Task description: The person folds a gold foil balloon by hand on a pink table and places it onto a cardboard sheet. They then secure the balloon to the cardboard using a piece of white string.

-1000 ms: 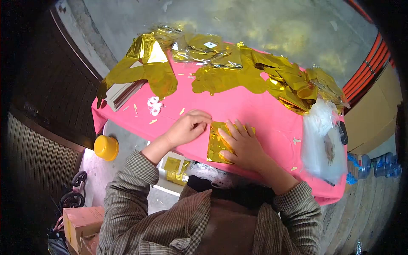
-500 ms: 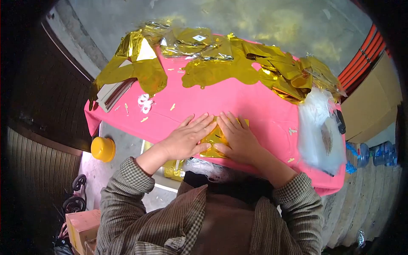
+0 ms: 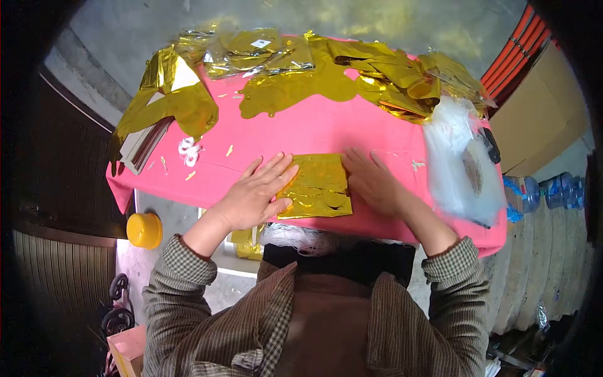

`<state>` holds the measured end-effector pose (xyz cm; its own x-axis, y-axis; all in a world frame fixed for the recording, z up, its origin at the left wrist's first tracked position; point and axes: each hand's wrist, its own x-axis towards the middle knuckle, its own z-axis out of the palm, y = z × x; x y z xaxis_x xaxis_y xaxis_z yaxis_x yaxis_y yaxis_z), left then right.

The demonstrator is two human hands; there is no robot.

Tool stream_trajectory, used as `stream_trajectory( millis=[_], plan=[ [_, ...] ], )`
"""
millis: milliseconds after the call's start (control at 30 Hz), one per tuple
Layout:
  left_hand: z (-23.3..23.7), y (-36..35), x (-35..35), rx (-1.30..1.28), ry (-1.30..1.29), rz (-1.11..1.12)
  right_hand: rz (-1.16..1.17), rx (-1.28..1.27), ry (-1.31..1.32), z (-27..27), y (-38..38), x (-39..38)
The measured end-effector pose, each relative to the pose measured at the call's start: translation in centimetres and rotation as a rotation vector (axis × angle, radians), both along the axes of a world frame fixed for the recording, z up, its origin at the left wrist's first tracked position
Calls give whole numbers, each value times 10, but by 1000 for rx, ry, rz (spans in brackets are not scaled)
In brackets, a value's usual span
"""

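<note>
A folded sheet of gold foil (image 3: 316,182) lies flat near the front edge of the pink cloth (image 3: 301,135). My left hand (image 3: 256,191) is spread with its fingertips and thumb resting on the foil's left side. On the right, my right hand (image 3: 374,182) lies stretched out beside the foil's right edge, slightly blurred, its fingers apart. Several creases and a small dark gap cross the lower half of the foil. Below the table's edge hangs a bundle of white strands (image 3: 308,239).
Gold foil balloons (image 3: 295,91) line the back of the table. Clear plastic bags (image 3: 461,169) lie at the right, white ribbon rolls (image 3: 190,152) and a stack of cards (image 3: 146,146) at the left. A yellow tub (image 3: 144,230) is left of the table; a cardboard box (image 3: 543,119) leans at right.
My right hand has slid right, off the foil's middle to its right edge, uncovering most of it. My left hand shifted slightly left. The camera view moved a little.
</note>
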<state>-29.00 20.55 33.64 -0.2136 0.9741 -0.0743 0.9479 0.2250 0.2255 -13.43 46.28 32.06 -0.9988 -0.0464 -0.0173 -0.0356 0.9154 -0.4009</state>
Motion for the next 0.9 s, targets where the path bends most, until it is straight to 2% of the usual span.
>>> stream_trajectory(
  millis=[33,67,133,167,233,267,333,467,533,900],
  plan=[
    [0,0,0,2,1,-2,-47,-179,-55,2,4,0],
    [-1,0,0,2,1,-3,-46,-178,-53,2,5,1],
    [-2,0,-2,7,3,-10,-158,-428,104,-2,7,1],
    [-2,0,-2,12,6,-17,-161,-429,105,-5,5,0],
    [-1,0,-1,10,7,-19,-128,-327,304,-6,-4,-7],
    [0,0,-1,8,8,-17,-130,-330,304,-6,-11,-10],
    [0,0,-1,7,17,-21,-26,-147,437,-5,-27,-18],
    [-2,0,-1,18,27,-26,47,-42,421,-12,-43,-30],
    [-2,0,-1,13,24,-21,64,101,296,-21,-49,-29],
    [-1,-1,-1,30,1,-11,65,144,247,-17,-51,-27]
  ],
)
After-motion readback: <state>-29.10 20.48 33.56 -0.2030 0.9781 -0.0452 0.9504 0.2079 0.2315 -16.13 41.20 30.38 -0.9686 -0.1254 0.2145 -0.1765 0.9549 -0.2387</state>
